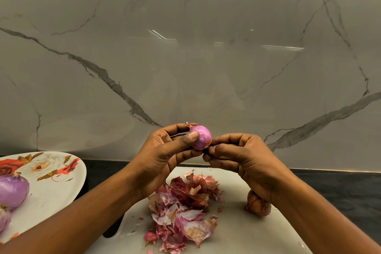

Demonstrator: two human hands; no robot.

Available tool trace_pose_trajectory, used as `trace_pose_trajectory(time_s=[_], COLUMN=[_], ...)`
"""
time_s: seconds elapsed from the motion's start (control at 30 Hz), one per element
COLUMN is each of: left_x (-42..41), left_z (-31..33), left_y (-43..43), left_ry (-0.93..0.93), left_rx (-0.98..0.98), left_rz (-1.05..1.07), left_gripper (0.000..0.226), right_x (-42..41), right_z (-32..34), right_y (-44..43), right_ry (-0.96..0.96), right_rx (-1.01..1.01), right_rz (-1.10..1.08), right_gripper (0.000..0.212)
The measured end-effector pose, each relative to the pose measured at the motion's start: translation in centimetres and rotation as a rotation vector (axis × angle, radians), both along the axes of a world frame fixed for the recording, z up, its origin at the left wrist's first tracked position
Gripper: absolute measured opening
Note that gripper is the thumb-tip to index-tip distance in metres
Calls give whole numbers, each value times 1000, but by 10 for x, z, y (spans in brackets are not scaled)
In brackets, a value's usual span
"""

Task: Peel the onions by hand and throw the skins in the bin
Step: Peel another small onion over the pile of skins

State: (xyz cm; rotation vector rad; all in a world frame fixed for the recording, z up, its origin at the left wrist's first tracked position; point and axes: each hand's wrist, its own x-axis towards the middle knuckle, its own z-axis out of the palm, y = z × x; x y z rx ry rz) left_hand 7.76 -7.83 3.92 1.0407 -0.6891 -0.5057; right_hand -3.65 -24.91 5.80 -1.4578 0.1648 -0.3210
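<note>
Nearly bare red onion (201, 137) up above the cutting board (237, 233), left hand (165, 154) with its grip clenched round it, right hand (243, 156) pinching its end; slick, it could squirt free. Skin pile (181, 208) lies on the board, unpeeled onion (257, 205) beside; floral plate (51, 187) left of the board. No bin visible.

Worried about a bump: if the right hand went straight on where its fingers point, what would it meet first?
The small onion in the left hand; the right hand seemingly pinches it.

Bare forearms (86, 212), left hand (162, 150), right hand (245, 156), short nails.
</note>
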Motion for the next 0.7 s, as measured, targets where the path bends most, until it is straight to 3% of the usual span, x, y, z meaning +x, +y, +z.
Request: trace_pose_trajectory(time_s=[0.23, 0.37, 0.5, 0.7], left_x=[3, 2, 2, 4], left_z=[-2, -2, -2, -2], left_y=[-1, -1, -1, -1], left_ry=[-15, -25, -15, -32], left_rx=[9, 18, 11, 8], left_rz=[45, 41, 23, 50], left_gripper=[52, 52, 53, 57], right_x=[-2, -1, 1, -2], right_z=[5, 3, -1, 4], right_y=[1, 0, -1, -1], right_ry=[13, 21, 8, 25], right_rx=[77, 53, 19, 116], right_rz=[65, 45, 0, 59], right_gripper=[38, 36, 20, 34])
